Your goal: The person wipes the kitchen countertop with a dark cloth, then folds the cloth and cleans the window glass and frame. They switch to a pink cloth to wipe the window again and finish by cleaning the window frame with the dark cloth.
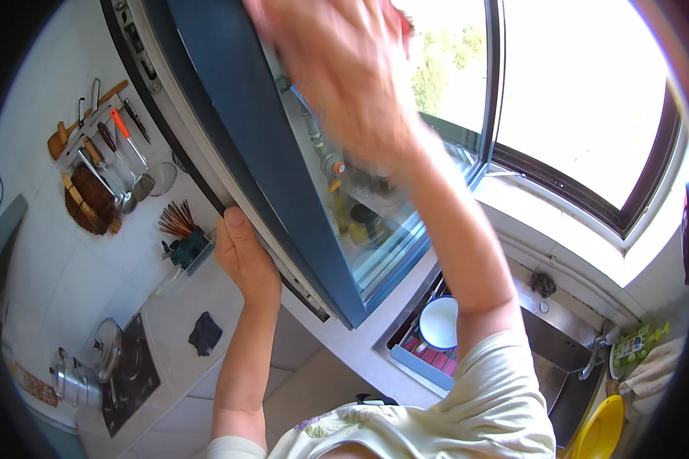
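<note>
A window sash with a blue frame [235,103] stands swung inward before me. My left hand [247,258] grips its outer edge, with the thumb lying on the pale metal rim. My right hand [356,86] is raised over the sash's glass pane [387,272] and blurred by motion. Something red, apparently a cloth [402,23], shows beside its fingers; most of it is hidden under the hand. Pipes and a valve with an orange centre [338,167] appear in the glass, whether through it or reflected I cannot tell.
Below right are a sink [557,344] and a drying rack with a white bowl [438,322]. A yellow basin [600,427] stands at lower right. At left are a stove [132,373] with pots, a dark cloth [205,334], a chopstick holder [188,249] and hanging utensils [100,155].
</note>
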A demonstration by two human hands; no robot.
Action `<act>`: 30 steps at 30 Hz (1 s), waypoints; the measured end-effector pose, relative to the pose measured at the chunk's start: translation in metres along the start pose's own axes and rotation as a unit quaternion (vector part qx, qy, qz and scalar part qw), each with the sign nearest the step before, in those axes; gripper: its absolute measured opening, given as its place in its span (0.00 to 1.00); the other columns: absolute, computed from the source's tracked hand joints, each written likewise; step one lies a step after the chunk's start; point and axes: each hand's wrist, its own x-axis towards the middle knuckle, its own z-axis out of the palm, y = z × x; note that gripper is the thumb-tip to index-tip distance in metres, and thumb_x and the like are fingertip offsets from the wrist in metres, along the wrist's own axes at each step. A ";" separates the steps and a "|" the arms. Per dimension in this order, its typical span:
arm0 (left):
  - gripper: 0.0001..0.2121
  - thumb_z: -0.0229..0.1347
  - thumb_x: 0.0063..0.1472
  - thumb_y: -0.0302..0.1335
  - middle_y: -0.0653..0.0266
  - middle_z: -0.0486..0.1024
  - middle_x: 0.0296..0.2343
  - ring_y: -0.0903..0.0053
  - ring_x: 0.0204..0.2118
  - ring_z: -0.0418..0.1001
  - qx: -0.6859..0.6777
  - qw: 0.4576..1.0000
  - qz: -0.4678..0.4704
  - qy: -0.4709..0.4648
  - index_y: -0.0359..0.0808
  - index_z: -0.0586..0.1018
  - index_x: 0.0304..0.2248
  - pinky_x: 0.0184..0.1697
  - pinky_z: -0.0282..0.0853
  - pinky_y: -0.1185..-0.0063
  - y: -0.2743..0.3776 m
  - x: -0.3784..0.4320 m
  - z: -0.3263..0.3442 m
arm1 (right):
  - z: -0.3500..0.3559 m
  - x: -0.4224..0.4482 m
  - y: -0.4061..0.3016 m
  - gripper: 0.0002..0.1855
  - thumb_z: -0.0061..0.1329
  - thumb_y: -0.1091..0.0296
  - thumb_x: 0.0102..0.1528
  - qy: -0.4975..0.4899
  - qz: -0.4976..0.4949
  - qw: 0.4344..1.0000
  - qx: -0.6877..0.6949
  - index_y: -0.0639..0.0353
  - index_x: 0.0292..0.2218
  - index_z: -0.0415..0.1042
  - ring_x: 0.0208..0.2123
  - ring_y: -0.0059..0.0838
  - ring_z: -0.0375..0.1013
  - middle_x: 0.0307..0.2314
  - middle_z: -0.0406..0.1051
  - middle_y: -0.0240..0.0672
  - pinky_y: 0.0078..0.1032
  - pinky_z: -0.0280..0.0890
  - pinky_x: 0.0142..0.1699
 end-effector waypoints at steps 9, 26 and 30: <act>0.21 0.41 0.64 0.46 0.70 0.69 0.26 0.86 0.28 0.65 -0.037 0.999 -0.002 0.007 0.33 0.71 0.29 0.33 0.61 0.86 0.005 0.001 0.010 | -0.119 -0.249 -0.112 0.19 0.56 0.66 0.39 -0.289 0.173 0.941 0.022 0.37 0.36 0.74 0.42 0.37 0.62 0.32 0.64 0.26 0.44 0.51 0.49; 0.21 0.43 0.63 0.47 0.72 0.69 0.22 0.88 0.26 0.63 -0.037 0.999 0.009 0.012 0.35 0.70 0.25 0.31 0.60 0.87 0.005 -0.002 -0.001 | 0.000 0.074 0.054 0.15 0.43 0.65 0.53 -0.132 0.030 0.991 0.021 0.43 0.43 0.70 0.50 0.44 0.61 0.48 0.61 0.41 0.40 0.56 0.49; 0.22 0.43 0.62 0.49 0.72 0.69 0.23 0.87 0.26 0.64 -0.070 0.997 -0.009 -0.012 0.35 0.71 0.26 0.32 0.61 0.86 0.001 -0.004 0.009 | 0.009 0.177 0.088 0.22 0.36 0.60 0.58 -0.055 -0.043 0.992 0.104 0.58 0.51 0.63 0.51 0.36 0.62 0.47 0.63 0.43 0.29 0.55 0.53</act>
